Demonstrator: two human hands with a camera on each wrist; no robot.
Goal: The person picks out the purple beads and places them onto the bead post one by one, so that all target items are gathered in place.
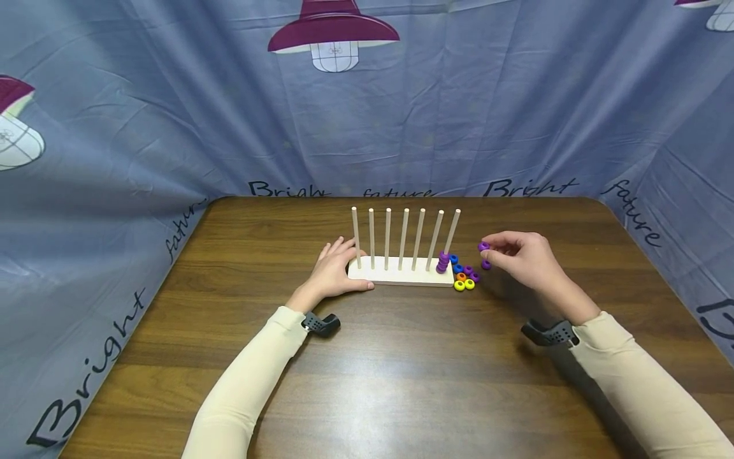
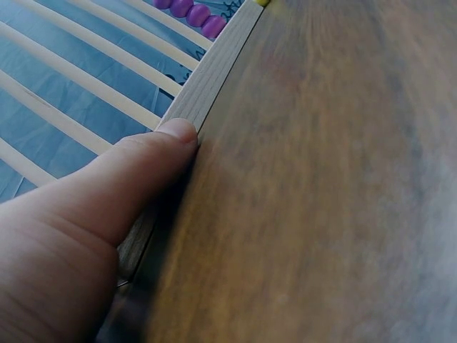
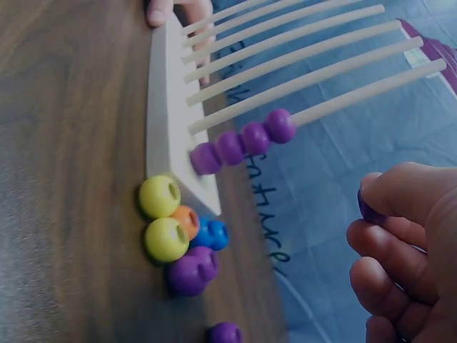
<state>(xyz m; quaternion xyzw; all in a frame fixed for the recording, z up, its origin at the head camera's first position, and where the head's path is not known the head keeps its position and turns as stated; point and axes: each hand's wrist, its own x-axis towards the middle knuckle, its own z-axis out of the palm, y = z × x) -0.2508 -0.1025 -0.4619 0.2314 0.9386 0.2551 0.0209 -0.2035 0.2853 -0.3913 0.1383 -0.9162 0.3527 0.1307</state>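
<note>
A pale wooden board (image 1: 401, 274) with several upright pegs stands on the table. Several purple beads (image 1: 443, 262) (image 3: 243, 143) are stacked on its rightmost peg; the other pegs are bare. My left hand (image 1: 332, 271) (image 2: 86, 207) grips the board's left end, thumb along the front edge. Right of the board, my right hand (image 1: 530, 260) (image 3: 407, 250) pinches a purple bead (image 1: 483, 246) (image 3: 368, 209) between thumb and index finger, above the table and apart from the pegs.
Beside the board's right end lie loose yellow beads (image 1: 459, 285) (image 3: 166, 239), an orange bead (image 1: 461, 276), blue beads (image 1: 454, 259) and purple beads (image 1: 474, 277). One purple bead (image 1: 486, 264) (image 3: 226, 334) lies apart, below the right hand. A blue curtain (image 1: 401, 127) hangs behind the wooden table (image 1: 367, 382).
</note>
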